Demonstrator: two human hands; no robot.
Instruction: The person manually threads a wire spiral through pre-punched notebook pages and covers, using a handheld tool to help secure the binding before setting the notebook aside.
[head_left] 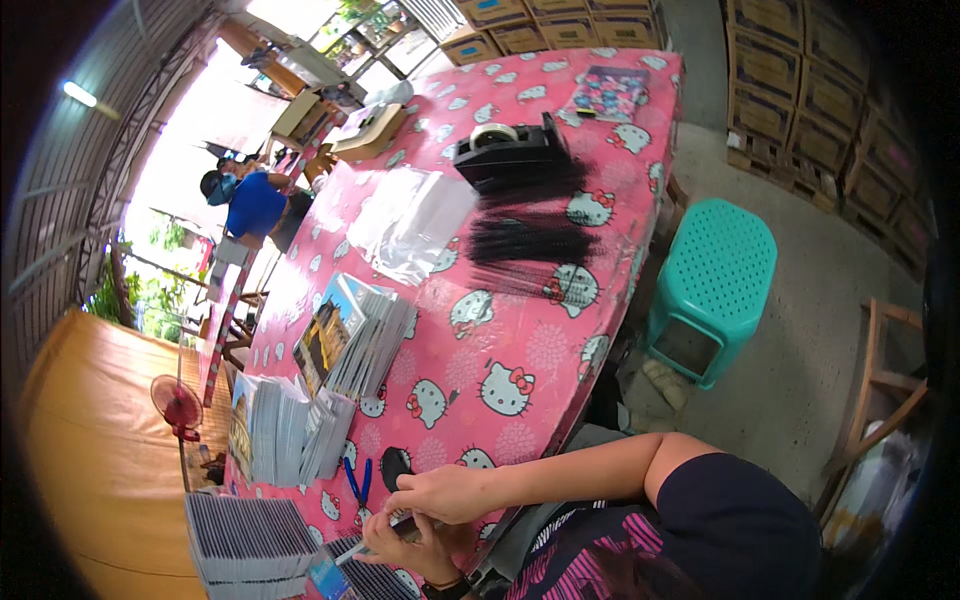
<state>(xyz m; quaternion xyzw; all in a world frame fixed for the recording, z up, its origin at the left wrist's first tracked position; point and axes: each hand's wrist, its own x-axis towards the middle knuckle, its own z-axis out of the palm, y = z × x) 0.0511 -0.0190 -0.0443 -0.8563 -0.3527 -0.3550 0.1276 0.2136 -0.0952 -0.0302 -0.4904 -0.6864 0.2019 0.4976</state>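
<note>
My right hand [440,493] and my left hand [412,550], which has a dark band at its wrist, are close together at the table's near edge. Fingers of both are closed on a thin, pale piece with a dark edge [403,526], mostly hidden by them. Under the left hand lies a stack with dark ridged edges and a blue cover [328,575]. Pliers with blue handles [357,482] rest just beyond the hands. Beside the right hand sits a small black rounded object [396,466].
Stacks of booklets [365,340] and a tall dark-edged stack [250,540] stand on the pink table [520,340]. Farther off are clear plastic bags [415,220], bundles of thin black strands [530,240] and a tape dispenser [510,155]. A green stool [715,260] stands right; a person in blue [255,205] is beyond.
</note>
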